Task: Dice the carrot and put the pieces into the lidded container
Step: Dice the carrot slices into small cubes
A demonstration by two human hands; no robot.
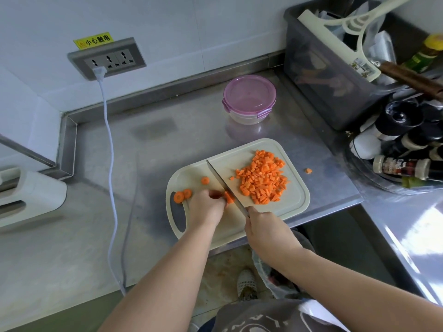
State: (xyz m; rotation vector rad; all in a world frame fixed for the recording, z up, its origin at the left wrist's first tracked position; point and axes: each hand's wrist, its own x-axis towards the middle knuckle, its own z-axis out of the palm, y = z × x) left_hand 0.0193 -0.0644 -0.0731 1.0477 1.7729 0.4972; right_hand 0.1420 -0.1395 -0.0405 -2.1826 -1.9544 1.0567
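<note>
Right now I am seeing both bare forearms reaching up from the bottom of the view and converging over the cutting board (296,204), which is lying at the front edge of the steel surface (167,130). The left hand (206,207) is arching knuckles-up, its curled fingertips pinching the remaining carrot piece (229,197) down against the board. The right hand (261,226) is clenching around the handle of the knife (223,185), wrist angled inward. The blade is running diagonally away from me, its edge meeting the carrot piece just beside the left fingertips.

Left of that hand, two carrot rounds (182,195) are sitting by the board's handle hole, and a third round (205,180) is lying a little beyond them. On the right half of the board, the diced pile (263,179) is heaping up, with one stray cube (308,170) resting off the board on the surface.

Farther back, the lidded container (249,99) is standing well apart from the board, its pink lid clipped on. At the right, spice bottles (402,167) are showing labels too blurred for me to read. On the wall, a yellow sticker (96,40) above the socket panel (106,59) is reading 小心触电.
</note>
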